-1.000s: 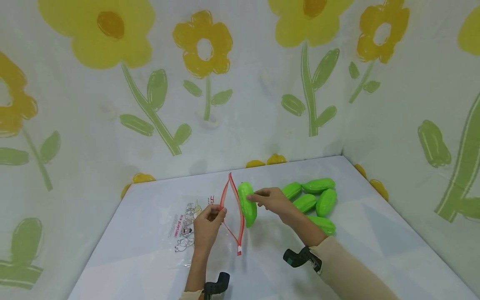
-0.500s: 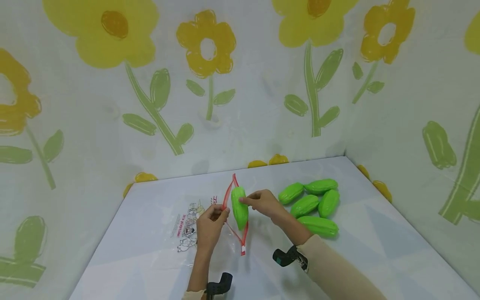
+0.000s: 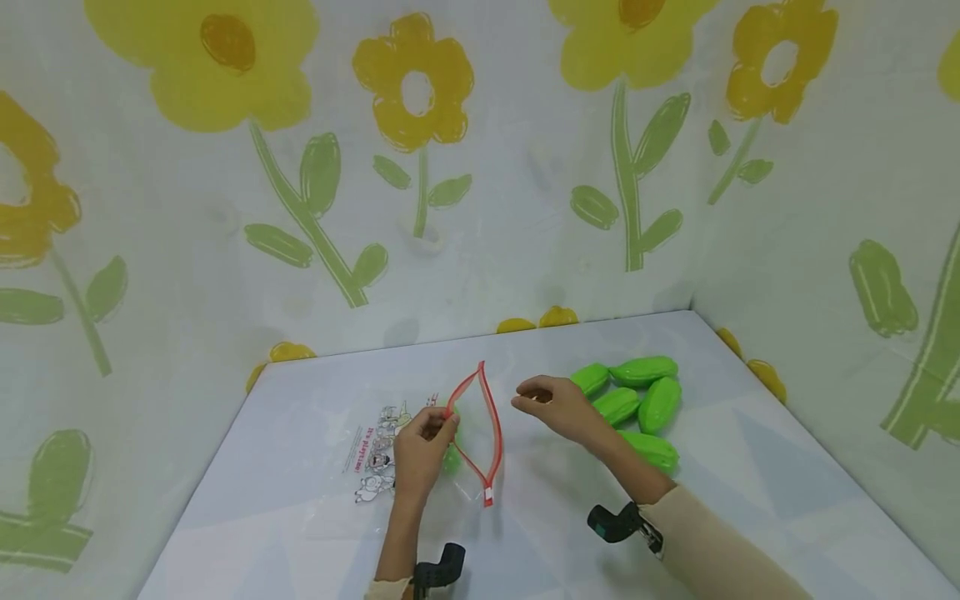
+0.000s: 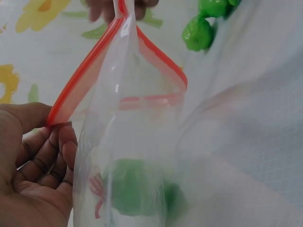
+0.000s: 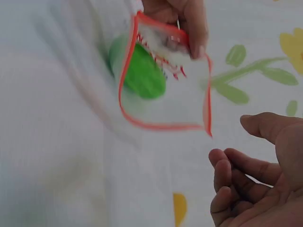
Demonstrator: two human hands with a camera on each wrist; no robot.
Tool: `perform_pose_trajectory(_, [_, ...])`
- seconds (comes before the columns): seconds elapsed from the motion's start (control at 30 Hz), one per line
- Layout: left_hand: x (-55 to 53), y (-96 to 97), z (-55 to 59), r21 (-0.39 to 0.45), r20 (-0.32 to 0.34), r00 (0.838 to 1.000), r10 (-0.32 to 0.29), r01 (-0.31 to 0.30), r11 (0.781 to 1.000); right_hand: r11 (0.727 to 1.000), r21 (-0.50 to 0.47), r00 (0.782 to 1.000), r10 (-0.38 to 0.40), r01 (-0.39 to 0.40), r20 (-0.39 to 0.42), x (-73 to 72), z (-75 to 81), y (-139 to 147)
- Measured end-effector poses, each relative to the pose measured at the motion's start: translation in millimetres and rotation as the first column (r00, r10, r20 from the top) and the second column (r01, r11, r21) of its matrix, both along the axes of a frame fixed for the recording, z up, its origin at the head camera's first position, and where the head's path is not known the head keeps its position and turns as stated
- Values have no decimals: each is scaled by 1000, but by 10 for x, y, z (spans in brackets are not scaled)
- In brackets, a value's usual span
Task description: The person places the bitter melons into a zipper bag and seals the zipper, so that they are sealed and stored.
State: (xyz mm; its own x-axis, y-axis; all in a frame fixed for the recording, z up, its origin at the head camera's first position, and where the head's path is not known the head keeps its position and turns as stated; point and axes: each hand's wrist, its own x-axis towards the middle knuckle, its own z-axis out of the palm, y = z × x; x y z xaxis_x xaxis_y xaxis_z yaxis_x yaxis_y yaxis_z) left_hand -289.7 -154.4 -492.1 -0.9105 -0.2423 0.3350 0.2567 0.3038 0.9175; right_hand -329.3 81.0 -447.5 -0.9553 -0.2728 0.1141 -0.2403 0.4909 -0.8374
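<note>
My left hand (image 3: 420, 454) pinches the red zip edge of a clear plastic zip bag (image 3: 495, 417) between thumb and fingers. The bag's mouth gapes toward the right, and its front carries printed cartoon animals. Inside lies a glossy green cucumber-shaped piece (image 5: 147, 78), seen blurred through the film as a green piece (image 4: 130, 187) in the left wrist view. Off to the right of the mouth, my right hand (image 3: 558, 407) hovers with nothing held, thumb and fingers apart in the right wrist view, its fingers (image 5: 251, 165) loosely bent.
Several more green pieces (image 3: 660, 406) lie in a group on the pale table (image 3: 712, 517), behind and right of my right hand. A flower-printed cloth wall (image 3: 480, 275) borders the table at the back and right side.
My right hand brought the green piece left into the bag's mouth, let it go, and drew back to the right. The piece is now inside the bag; my left hand keeps its pinch.
</note>
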Motion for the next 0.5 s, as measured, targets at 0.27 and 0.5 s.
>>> perform_pose_trajectory(0.27, [1, -12, -9, -16, -10, 1000, -3, 2, 1000, 993, 120, 989, 6, 12, -151, 151, 60, 743])
perform_pose_trajectory(0.5, [-6, -1, -23, -44, -19, 1000, 9, -10, 999, 966, 259, 960, 61, 12, -272, 265, -41, 1181])
